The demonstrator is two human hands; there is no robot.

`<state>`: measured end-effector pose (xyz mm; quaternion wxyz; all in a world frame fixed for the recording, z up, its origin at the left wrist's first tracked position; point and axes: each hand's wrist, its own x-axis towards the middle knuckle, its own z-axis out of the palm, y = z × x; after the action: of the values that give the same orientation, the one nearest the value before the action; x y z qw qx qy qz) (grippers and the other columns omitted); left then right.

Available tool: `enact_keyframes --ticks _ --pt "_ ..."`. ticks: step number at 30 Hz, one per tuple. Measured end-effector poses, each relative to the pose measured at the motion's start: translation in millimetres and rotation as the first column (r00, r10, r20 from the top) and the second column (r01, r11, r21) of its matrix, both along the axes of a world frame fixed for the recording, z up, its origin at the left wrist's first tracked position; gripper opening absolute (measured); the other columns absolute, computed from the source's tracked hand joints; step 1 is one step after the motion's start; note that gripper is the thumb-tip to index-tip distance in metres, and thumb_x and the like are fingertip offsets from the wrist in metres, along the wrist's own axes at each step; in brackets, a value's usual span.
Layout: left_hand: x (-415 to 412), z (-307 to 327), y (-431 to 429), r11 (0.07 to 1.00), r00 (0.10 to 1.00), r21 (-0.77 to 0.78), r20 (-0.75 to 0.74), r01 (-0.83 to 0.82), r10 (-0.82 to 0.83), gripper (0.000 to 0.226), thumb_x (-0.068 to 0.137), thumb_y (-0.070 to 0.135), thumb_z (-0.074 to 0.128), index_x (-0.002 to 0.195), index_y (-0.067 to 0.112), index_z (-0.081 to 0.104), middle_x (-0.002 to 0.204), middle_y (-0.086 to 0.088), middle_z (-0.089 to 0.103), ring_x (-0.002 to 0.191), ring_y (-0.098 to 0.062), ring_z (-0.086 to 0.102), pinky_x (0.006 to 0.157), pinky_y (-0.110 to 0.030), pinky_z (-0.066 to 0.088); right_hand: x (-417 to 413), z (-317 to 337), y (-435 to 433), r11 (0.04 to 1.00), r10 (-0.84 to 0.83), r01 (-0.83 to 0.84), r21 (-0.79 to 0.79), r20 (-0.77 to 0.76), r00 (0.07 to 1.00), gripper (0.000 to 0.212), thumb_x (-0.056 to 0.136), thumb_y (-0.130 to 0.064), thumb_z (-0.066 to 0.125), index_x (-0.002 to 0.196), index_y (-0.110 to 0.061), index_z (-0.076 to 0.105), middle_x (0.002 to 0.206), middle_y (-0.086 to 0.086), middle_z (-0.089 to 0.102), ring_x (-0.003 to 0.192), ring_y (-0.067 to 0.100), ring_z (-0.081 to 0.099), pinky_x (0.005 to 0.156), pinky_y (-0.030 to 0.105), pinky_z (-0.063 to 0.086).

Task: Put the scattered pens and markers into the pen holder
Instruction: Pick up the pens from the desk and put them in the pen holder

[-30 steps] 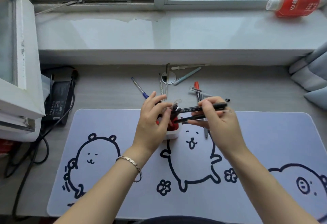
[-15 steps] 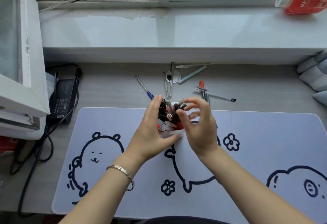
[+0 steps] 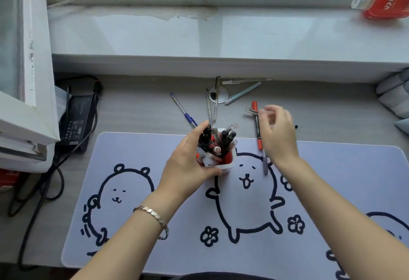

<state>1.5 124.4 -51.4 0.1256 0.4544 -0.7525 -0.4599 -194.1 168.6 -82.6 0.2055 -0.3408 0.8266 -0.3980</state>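
A small white pen holder (image 3: 229, 166) with a red inside stands on the desk mat, packed with several pens and markers. My left hand (image 3: 188, 160) is wrapped around its left side. My right hand (image 3: 277, 135) hovers to the right with fingers apart and nothing in it, over a red-capped marker (image 3: 256, 125) and a grey pen (image 3: 265, 162). A clear-capped pen (image 3: 251, 111) pokes out beside its fingers. Farther back lie a blue pen (image 3: 183, 111), two thin pens (image 3: 211, 107), a light teal pen (image 3: 243, 93) and a white pen (image 3: 245, 81).
The white mat (image 3: 155, 235) with bear drawings covers the near desk. A black power adapter (image 3: 76, 120) and cables lie at the left beside an open window frame (image 3: 24, 80). A red bottle (image 3: 385, 1) lies on the sill. Grey cushions (image 3: 394, 98) sit at the right edge.
My right hand dropped the black pens into the holder and then swung right, toward the loose pens. My left hand stayed on the holder.
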Motion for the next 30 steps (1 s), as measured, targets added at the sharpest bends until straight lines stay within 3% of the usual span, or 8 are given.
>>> enact_keyframes --ticks 2,4,9,12,16,19,23,30 --pt "0.1 -0.6 0.2 1.000 1.000 0.008 0.002 -0.005 0.005 0.093 0.059 0.019 0.082 0.132 0.046 0.031 0.125 0.016 0.049 0.114 -0.005 0.045 0.090 -0.021 0.036 -22.1 -14.7 -6.9 0.899 -0.049 0.063 0.434 -0.044 0.998 0.046 0.090 -0.037 0.049 0.117 0.000 0.045 0.118 0.020 0.055 0.106 0.036 0.054 0.084 0.036 0.043" --pt "-0.2 -1.3 0.8 1.000 1.000 0.017 0.002 -0.013 0.013 0.093 0.058 0.018 0.082 0.131 0.045 0.032 0.124 0.016 0.049 0.116 -0.007 0.046 0.092 -0.022 0.037 -28.5 -28.2 -13.2 0.780 0.003 0.035 0.625 -0.058 0.998 0.049 0.087 -0.035 0.055 0.115 0.003 0.042 0.115 0.024 0.057 0.104 0.039 0.055 0.075 0.037 0.043" --pt "0.3 -1.4 1.2 1.000 1.000 0.022 0.006 -0.015 0.015 0.093 0.058 0.021 0.082 0.131 0.046 0.031 0.124 0.015 0.050 0.115 -0.008 0.047 0.091 -0.023 0.038 -24.3 -40.2 -33.0 0.802 0.099 -0.048 0.595 -0.054 0.994 0.021 0.082 -0.022 0.059 0.074 -0.005 0.050 0.076 0.015 0.060 0.070 0.030 0.050 0.055 0.028 0.033" --pt "0.1 -0.3 0.8 1.000 1.000 0.021 0.011 -0.006 0.006 0.093 0.058 0.022 0.082 0.131 0.046 0.031 0.124 0.014 0.050 0.114 -0.007 0.046 0.092 -0.024 0.039 -25.3 -27.4 -29.6 0.744 0.260 -0.281 0.606 0.124 0.957 0.039 0.081 -0.020 0.056 0.051 -0.015 0.031 0.050 0.002 0.033 0.048 0.021 0.032 0.047 0.027 0.022" --pt "-0.2 -0.1 0.7 1.000 1.000 0.028 0.016 -0.005 0.005 0.092 0.058 0.022 0.082 0.131 0.047 0.031 0.120 0.018 0.047 0.113 -0.006 0.046 0.090 -0.022 0.038 -22.2 7.2 -4.9 0.798 0.322 -0.433 0.420 0.309 0.895 0.017 0.089 -0.016 0.048 0.073 -0.012 0.047 0.063 0.002 0.049 0.050 0.015 0.042 0.044 0.022 0.035" --pt "0.9 -1.1 0.4 1.000 1.000 0.028 0.016 -0.008 0.007 0.093 0.058 0.021 0.083 0.131 0.046 0.031 0.127 0.014 0.049 0.116 -0.008 0.045 0.090 -0.022 0.037 -15.5 46.8 14.0 0.948 0.276 -0.316 0.034 0.402 0.873 0.015 0.094 -0.009 0.044 0.080 -0.012 0.049 0.066 0.004 0.051 0.042 0.008 0.049 0.039 0.016 0.042" --pt "0.1 0.0 1.0 1.000 1.000 0.020 0.023 -0.006 0.006 0.094 0.058 0.022 0.083 0.132 0.045 0.030 0.128 0.015 0.048 0.118 -0.007 0.044 0.089 -0.022 0.036 3.7 90.4 34.1 0.897 0.319 -0.155 -0.414 0.362 0.876 0.015 0.093 -0.006 0.045 0.086 -0.019 0.049 0.069 -0.004 0.060 0.049 0.009 0.060 0.049 0.020 0.053" --pt "-0.1 0.3 1.2 1.000 1.000 0.016 0.015 -0.021 0.020 0.093 0.055 0.020 0.082 0.129 0.047 0.032 0.128 0.013 0.051 0.118 -0.010 0.048 0.095 -0.034 0.045 57.8 55.4 30.7 0.881 0.430 -0.412 -0.232 0.030 0.903 0.014 0.084 -0.009 0.059 0.097 -0.015 0.060 0.091 0.002 0.059 0.081 0.019 0.062 0.065 0.036 0.057"
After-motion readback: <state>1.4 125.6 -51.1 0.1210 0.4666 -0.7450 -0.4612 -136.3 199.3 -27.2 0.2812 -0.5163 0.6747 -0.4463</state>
